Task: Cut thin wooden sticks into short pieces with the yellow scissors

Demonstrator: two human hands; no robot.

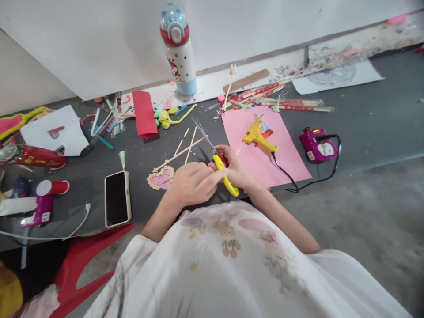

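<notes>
My right hand (236, 170) is closed on a pair of scissors with yellow handles (228, 180), held over the table's near edge. The thin blades (203, 133) point away and to the left. Something red shows by the right fingers. My left hand (194, 183) is curled just to the left, one finger reaching to the yellow handle; what its fingers hold, if anything, is hidden. Beside the left hand lies a pink heart (161, 177) with a light, bumpy border, partly covered. Several thin wooden sticks (180, 154) lie beyond it.
At right, a yellow hot glue gun (260, 136) rests on pink paper (276, 170), its cord running to a purple box (319, 145). A water bottle (180, 62) stands at the back. A phone (117, 198), red card (145, 114) and red can (36, 157) are on the left.
</notes>
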